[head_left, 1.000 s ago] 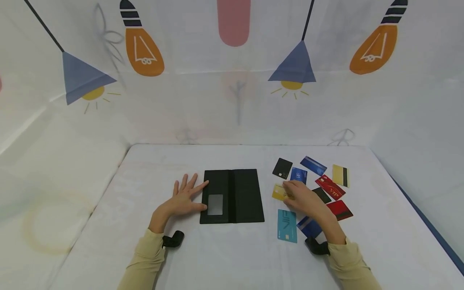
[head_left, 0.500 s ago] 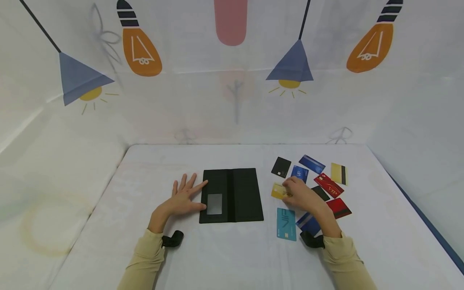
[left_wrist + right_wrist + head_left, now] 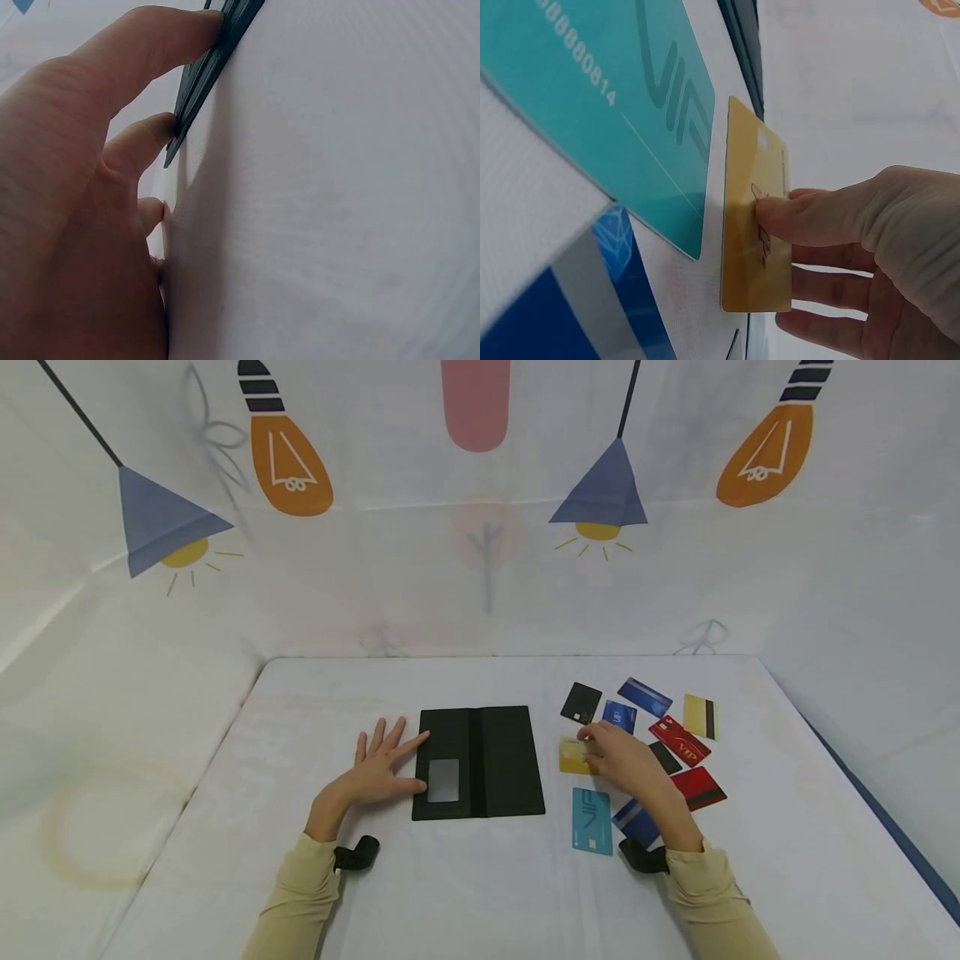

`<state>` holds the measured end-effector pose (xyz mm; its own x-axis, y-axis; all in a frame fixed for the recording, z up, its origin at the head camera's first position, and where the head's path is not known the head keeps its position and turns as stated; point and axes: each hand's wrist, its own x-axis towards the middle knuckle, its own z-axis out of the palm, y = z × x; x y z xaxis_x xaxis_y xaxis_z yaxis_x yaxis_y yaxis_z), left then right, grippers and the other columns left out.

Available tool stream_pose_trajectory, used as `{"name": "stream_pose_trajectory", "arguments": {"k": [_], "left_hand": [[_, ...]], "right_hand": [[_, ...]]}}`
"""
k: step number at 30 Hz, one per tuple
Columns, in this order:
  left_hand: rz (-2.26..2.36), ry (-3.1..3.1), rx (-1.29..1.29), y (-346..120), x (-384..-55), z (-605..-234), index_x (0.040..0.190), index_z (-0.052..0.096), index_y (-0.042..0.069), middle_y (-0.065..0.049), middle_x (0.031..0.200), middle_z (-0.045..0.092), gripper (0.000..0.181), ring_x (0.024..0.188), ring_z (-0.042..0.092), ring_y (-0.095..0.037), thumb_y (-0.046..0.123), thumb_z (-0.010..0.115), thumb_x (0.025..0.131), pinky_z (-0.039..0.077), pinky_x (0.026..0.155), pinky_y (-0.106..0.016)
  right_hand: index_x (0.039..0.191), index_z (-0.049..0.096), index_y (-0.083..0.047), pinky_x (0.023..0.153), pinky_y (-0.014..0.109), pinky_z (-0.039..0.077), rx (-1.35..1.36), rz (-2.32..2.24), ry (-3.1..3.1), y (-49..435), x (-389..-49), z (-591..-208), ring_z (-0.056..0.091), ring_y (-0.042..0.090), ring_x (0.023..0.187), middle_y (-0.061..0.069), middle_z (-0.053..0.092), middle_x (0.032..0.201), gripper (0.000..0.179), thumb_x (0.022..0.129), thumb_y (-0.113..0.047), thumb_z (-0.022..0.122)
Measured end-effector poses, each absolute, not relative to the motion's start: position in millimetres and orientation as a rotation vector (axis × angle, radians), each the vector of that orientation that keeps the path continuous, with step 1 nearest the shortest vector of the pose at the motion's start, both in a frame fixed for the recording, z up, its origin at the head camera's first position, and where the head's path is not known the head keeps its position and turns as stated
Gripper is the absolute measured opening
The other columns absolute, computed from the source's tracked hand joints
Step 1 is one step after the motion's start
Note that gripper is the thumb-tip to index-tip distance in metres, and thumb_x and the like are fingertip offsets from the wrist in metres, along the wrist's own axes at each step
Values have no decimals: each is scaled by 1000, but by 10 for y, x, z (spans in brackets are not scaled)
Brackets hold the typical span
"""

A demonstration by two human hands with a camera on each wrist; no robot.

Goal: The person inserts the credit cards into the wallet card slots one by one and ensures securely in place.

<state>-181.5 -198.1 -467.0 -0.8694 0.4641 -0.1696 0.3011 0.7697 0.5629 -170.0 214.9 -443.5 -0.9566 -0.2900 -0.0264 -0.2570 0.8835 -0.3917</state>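
Note:
An open black card wallet (image 3: 512, 760) with a clear window lies flat on the white table. My left hand (image 3: 375, 777) has its fingers spread, and its thumb and index fingertip rest on the wallet's left edge; the left wrist view shows the wallet (image 3: 199, 82) edge-on beneath them. My right hand (image 3: 626, 764) pinches a yellow card (image 3: 573, 757) among the loose cards. In the right wrist view the thumb lies on the yellow card's (image 3: 746, 247) face and the other fingers are partly hidden behind it. A teal VIP card (image 3: 592, 822) lies just nearer.
Around the right hand lie a black card (image 3: 581, 702), a blue card (image 3: 619, 716), a blue striped card (image 3: 645, 697), a pale yellow striped card (image 3: 701, 717), a red VIP card (image 3: 679, 741) and a red striped card (image 3: 698, 788). Another blue card (image 3: 636, 822) is partly under the wrist.
The yellow card has turned slightly and more of it shows beside my right fingers. My right hand has shifted a little left. The left hand stays on the wallet.

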Motion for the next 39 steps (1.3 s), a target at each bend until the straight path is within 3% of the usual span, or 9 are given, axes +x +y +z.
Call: {"name": "stream_pose_trajectory", "arguments": {"k": [10,19,31,39], "left_hand": [[764,2676,585,-1982,-1819,-4684,156,32,20,-21,165,0,83,148,-18,-45,47,70,88,-19,112,-63],[769,2679,594,-1984,-1821,-4694,156,32,20,-22,165,0,83,148,-18,-46,48,69,88,-19,112,-63],[774,2689,606,-1962,-1805,-4667,155,33,17,-24,164,2,82,147,-15,-48,45,70,88,-17,111,-65],[777,2697,605,-1971,-1810,-4696,156,33,19,-22,165,2,82,148,-16,-47,47,69,88,-18,111,-64]], "right_hand": [[135,61,-17,79,47,58,-495,-523,3026,2170,-1654,-4412,64,34,103,17,63,119,48,88,-10,72],[138,60,-18,68,33,55,-524,-496,3024,2216,-1639,-4380,56,19,80,9,58,101,52,88,-8,71],[137,59,-15,78,46,59,-521,-532,3103,2261,-1645,-4310,66,32,97,16,62,112,49,91,-2,66],[142,53,-19,74,45,59,-443,-635,3128,2281,-1648,-4291,67,36,99,20,59,127,44,99,-9,55]]}}
